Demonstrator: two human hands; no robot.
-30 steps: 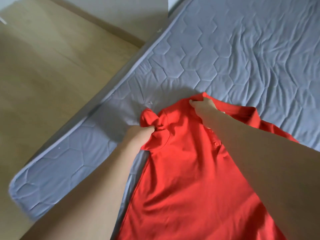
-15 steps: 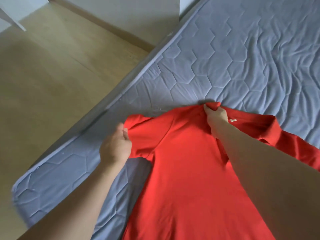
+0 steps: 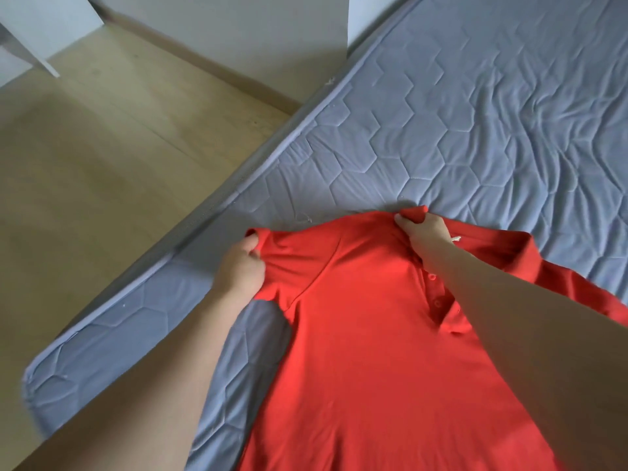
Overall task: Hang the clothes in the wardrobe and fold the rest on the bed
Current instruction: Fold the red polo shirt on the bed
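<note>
Red polo shirt (image 3: 373,334) lying face up on the grey quilted bed (image 3: 475,113), collar toward the far side, hem running off the bottom of the view. Left hand (image 3: 239,273) clenched on the end of the near sleeve, cloth bunched in that grip just beside the mattress edge. Right hand (image 3: 421,227) pinching the collar, fabric pulled into a small peak above the knuckles. Far sleeve partly hidden behind the right forearm.

Likely very light and fully limp: thin knit, sagging and creasing wherever unsupported, no stiffness apart from the collar and button placket (image 3: 433,290). Not fragile, not slippery against the quilted cover. Best held at seams and edges: sleeve ends, shoulder seams, collar, hem corners. Holding two points and keeping them taut should keep the panel flat for folding.
</note>
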